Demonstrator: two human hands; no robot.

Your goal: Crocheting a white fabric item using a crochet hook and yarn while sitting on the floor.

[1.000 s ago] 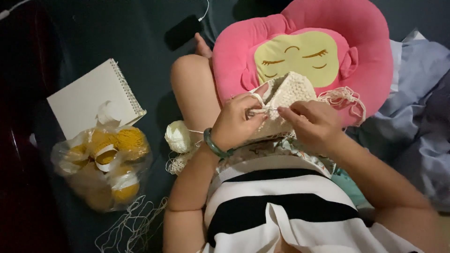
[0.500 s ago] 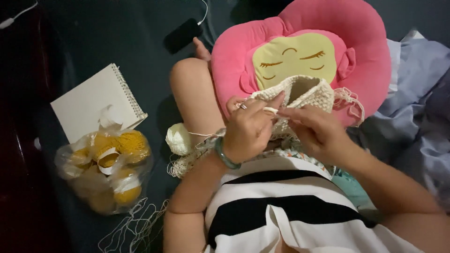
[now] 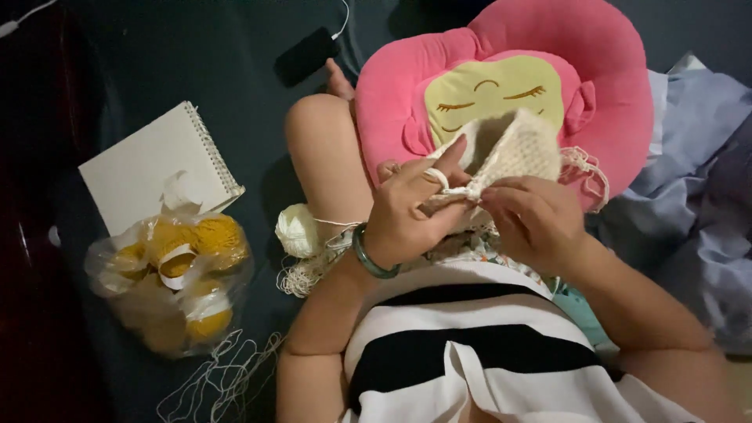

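Left hand (image 3: pixel 407 211), right hand (image 3: pixel 533 219) both pinching one cream crochet piece (image 3: pixel 521 149); one pink cushion (image 3: pixel 611 86), one yarn ball (image 3: pixel 298 229).

clear plastic bag (image 3: pixel 168 282) — yellow yarn balls, white paper bands | black phone (image 3: pixel 307 56) — screen dark

Right hand (image 3: pixel 533 219) fingers hide crochet tool (if any); pink cushion (image 3: pixel 619 94) top cropped.

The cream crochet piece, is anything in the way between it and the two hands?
No, nothing visible is in the way. Both hands touch the cream crochet piece directly: the left hand has yarn looped over a finger, and the right hand pinches its lower edge. The pink cushion lies behind it.
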